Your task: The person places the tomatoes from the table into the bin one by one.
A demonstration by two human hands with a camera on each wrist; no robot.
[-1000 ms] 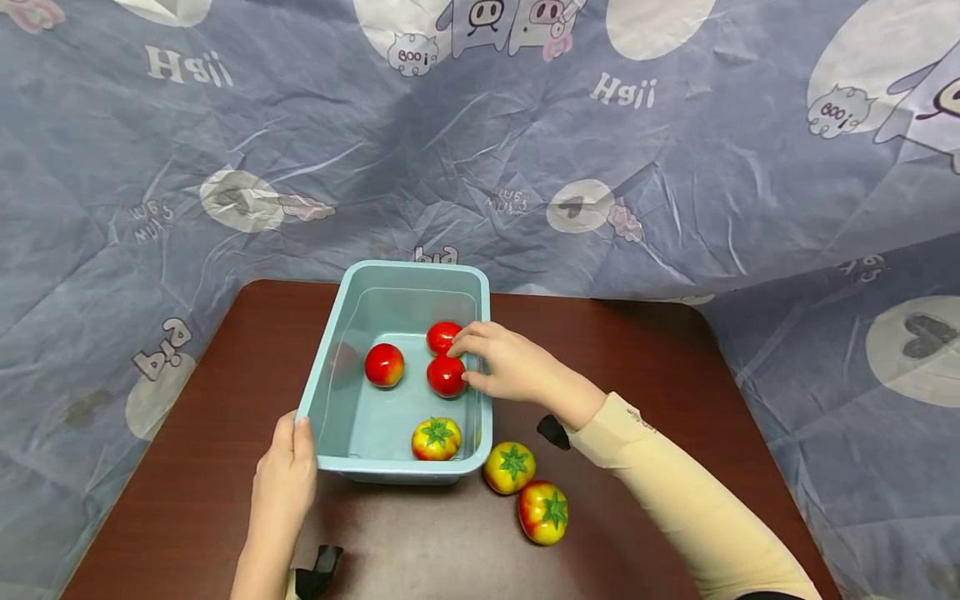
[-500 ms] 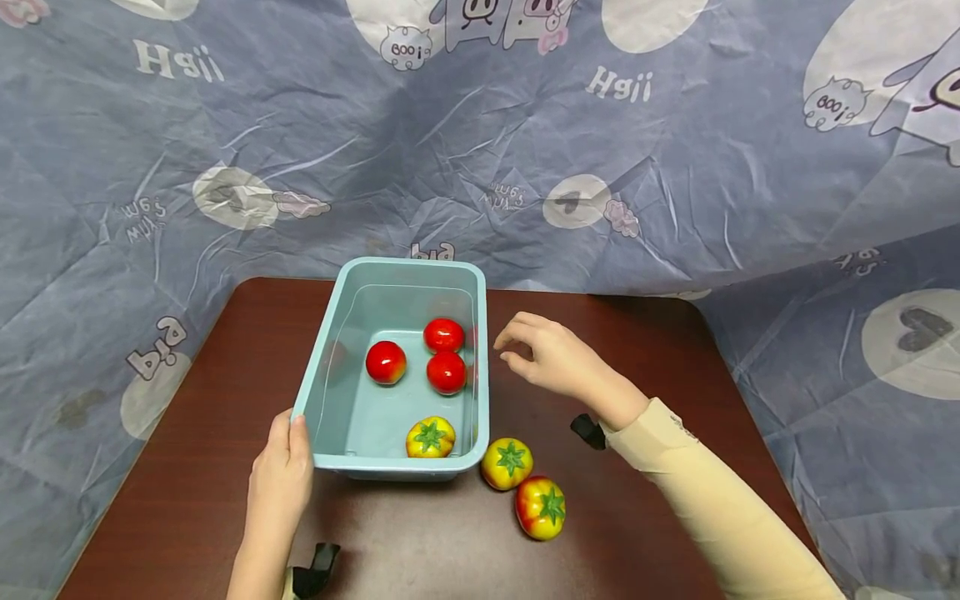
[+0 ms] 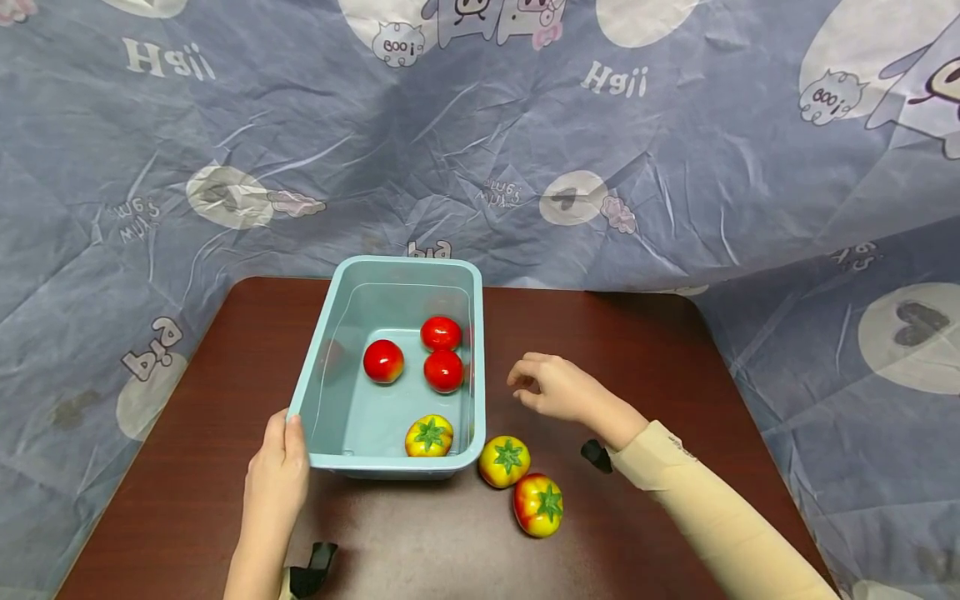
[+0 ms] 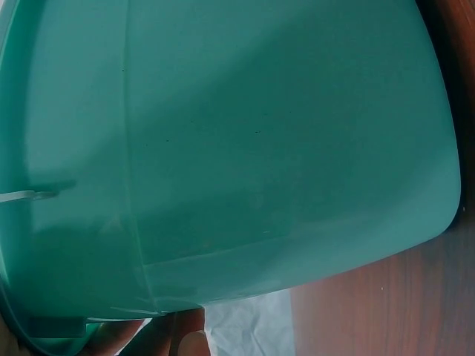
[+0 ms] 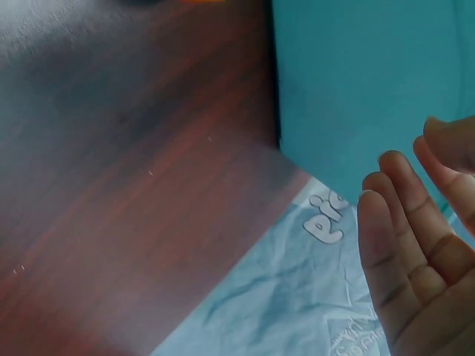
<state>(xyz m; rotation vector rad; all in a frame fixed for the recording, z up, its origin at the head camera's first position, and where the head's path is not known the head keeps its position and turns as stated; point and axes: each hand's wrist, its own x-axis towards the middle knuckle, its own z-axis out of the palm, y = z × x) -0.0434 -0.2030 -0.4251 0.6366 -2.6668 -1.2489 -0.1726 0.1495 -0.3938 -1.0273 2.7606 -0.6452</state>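
Observation:
My left hand [image 3: 276,483] grips the near left corner of a light blue plastic tub [image 3: 303,392], thumb on the rim. Three red tomatoes lie inside: one on the left [image 3: 383,362], a far one [image 3: 441,333] and a closer one [image 3: 443,371] on the right. By the near wall sits a yellow tomato [image 3: 429,435] with a green star-shaped top. My right hand [image 3: 562,387] hovers right of the tub with fingers loosely bent and nothing in them; the right wrist view shows its fingers [image 5: 378,230] beside the tub's wall [image 5: 356,81].
Outside the tub's near right corner, a yellow tomato [image 3: 505,462] and a red-yellow tomato [image 3: 537,505] lie close together on the dark brown table [image 3: 622,350]. A grey-blue printed cloth [image 3: 450,167] hangs behind the table's far edge.
My right hand has come out of the tub, moving right and then a little nearer to me, leaving the red tomato inside. My left hand has kept its grip on the tub.

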